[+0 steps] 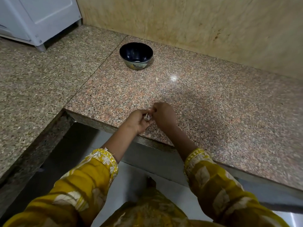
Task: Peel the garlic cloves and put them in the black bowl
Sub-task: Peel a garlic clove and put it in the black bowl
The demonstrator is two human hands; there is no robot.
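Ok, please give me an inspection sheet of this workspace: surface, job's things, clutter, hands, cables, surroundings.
Surface: speckled granite counter, one seam, a light glare.
Job's things: bowl, black, upright near the wall, something pale inside; garlic held between the hands.
Clutter: one small pale scrap on the counter, between bowl and hands.
Hands: left hand holds the garlic; right hand pinches it from the other side.
Cables: nothing seen.
Surroundings: beige wall behind; white appliance far left.
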